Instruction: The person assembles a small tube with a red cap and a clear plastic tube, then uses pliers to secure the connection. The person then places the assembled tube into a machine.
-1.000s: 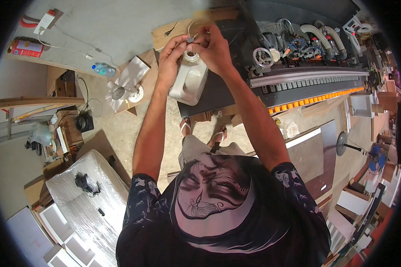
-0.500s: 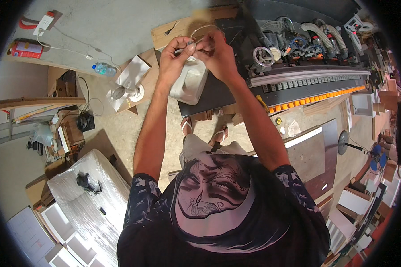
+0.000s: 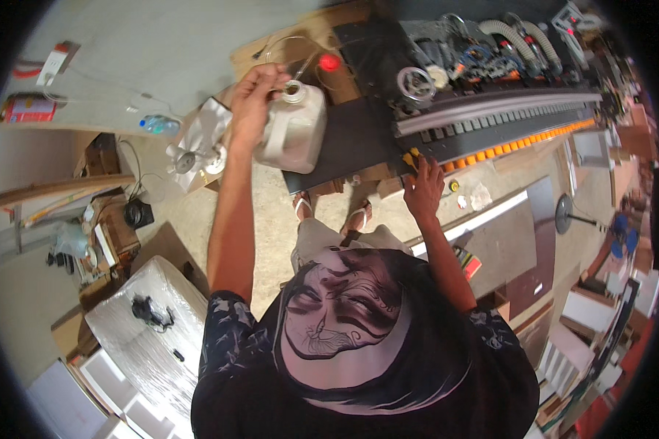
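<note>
A whitish plastic jug point(image 3: 307, 135) with a side handle stands at the left end of the dark machine bed, its round mouth uncovered. Beside that mouth, my left hand point(image 3: 255, 99) has its fingers pinched together; what lies between them is hidden. A thin clear tube point(image 3: 291, 38) arcs above these fingers, and a piece of tubing slants up from the jug's mouth. Behind the jug is a red round cap-like piece point(image 3: 329, 62). My right hand point(image 3: 424, 192) is lowered at the bed's front edge, fingers apart, close to a yellow-handled tool point(image 3: 411, 158).
The long machine point(image 3: 490, 124) with an orange-toothed strip, handwheel point(image 3: 416, 83) and hoses fills the upper right. At left are a water bottle point(image 3: 159, 125), a white funnel-like piece point(image 3: 187, 161) on a board, and a plastic-wrapped block point(image 3: 143, 322). Panels point(image 3: 490, 256) lie at right.
My right hand has left the jug's mouth and come down right toward the yellow-handled tool. My left hand has shifted slightly left. The jug's mouth and the red piece now show.
</note>
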Tool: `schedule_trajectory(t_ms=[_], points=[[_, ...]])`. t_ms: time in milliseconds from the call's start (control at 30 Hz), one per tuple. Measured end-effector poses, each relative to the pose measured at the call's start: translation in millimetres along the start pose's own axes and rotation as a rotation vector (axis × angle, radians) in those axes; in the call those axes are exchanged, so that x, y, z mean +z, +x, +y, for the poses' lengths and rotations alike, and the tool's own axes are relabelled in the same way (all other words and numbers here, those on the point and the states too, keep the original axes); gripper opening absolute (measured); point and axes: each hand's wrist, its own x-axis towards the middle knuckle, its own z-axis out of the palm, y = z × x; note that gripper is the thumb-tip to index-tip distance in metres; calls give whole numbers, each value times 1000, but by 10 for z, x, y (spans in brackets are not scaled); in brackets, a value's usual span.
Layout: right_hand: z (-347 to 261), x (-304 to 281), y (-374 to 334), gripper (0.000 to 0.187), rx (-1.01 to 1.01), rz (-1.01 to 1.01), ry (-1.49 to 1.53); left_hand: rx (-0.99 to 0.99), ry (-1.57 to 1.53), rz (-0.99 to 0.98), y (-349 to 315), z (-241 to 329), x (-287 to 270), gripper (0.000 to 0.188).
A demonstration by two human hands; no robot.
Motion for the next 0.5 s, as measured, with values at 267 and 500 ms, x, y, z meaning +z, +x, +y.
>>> schedule_trajectory(t_ms=[267, 500], points=[[204, -14, 107, 82, 230, -285, -29, 8, -126, 43, 14, -120, -10, 22], [175, -62, 401, 59, 169, -455, 9, 23, -190, 100, 48, -100, 9, 22]])
